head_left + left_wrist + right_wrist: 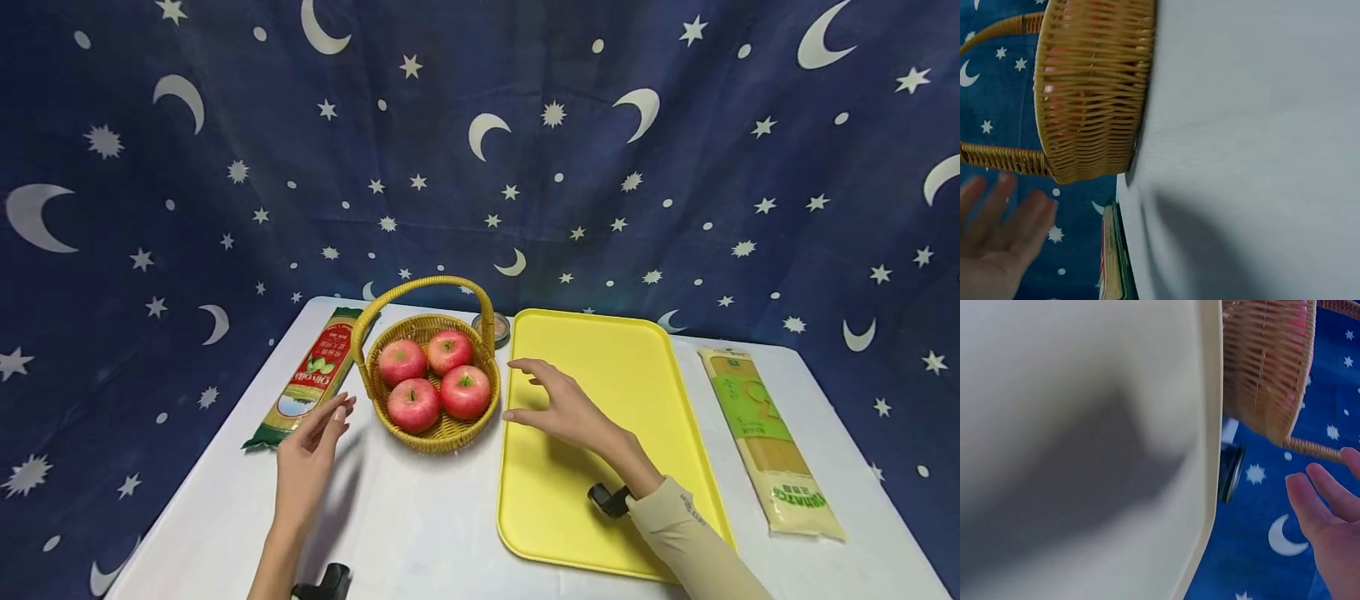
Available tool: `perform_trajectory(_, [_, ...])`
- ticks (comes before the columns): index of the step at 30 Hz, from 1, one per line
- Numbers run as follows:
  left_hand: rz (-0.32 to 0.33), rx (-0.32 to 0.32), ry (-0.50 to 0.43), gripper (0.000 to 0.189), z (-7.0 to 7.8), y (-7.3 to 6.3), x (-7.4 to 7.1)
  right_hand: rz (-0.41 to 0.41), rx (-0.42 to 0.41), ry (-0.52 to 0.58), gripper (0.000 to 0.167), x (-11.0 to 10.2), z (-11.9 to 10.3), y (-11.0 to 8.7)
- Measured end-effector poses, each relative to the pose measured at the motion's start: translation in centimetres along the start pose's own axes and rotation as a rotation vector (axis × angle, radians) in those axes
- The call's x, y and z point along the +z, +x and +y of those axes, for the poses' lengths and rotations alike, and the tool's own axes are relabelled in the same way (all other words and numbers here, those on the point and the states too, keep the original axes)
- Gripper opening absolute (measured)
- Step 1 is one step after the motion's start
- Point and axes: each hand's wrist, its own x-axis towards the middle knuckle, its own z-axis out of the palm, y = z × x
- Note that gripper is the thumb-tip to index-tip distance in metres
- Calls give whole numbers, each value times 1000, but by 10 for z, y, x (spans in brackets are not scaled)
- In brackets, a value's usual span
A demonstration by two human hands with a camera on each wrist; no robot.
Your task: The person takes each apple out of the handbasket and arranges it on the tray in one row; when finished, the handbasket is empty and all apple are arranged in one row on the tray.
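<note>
A yellow wicker basket (431, 442) with a tall arched handle stands on the white table, holding several red apples (465, 392). My left hand (309, 458) is raised at the basket's left front, fingers relaxed and apart from it. On the other side, my right hand (562, 404) hovers over the yellow tray (615, 525), its thumb and fingers spread toward the basket. Neither hand holds anything. In the left wrist view, the left hand's blurred fingers (1022, 219) are below the basket's woven side (1094, 94). The right wrist view has the right hand (1335, 519) near the basket handle (1313, 449).
A red and green pasta packet (311, 379) lies left of the basket. Behind the basket's right side sits a small round dark-rimmed jar (501, 330). A long green and cream noodle packet (768, 442) lies right of the tray. A dark blue star-and-moon curtain (480, 150) hangs behind the table.
</note>
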Motion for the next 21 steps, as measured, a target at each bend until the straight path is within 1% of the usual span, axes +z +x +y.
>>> perform_trajectory(2, [1,-65,-38,38,-1,12,-3,-7,-12,29,75,5,-1,8])
perform_trajectory(6, [-47,-189,-110,46,-8,39,-4,-16,-40,51,72,16,-3,24])
perform_trajectory(9, [-109,-275,-181,51,-19,61,2,-21,-62,41,69,23,-5,33])
perform_trajectory(12, [-170,-362,-269,56,-28,79,6,-32,-98,2,65,30,-8,43])
perform_trajectory(14, [-201,-410,-315,59,-34,87,8,-45,-113,-28,63,34,-10,48])
perform_trajectory(16, [-220,-444,-347,59,-39,94,8,-63,-122,-67,62,38,-11,54])
perform_trajectory(18, [-241,-463,-360,60,-43,98,9,-92,-118,-94,62,40,-13,58])
perform_trajectory(21, [-265,-472,-363,60,-48,101,11,-137,-111,-121,62,42,-16,63])
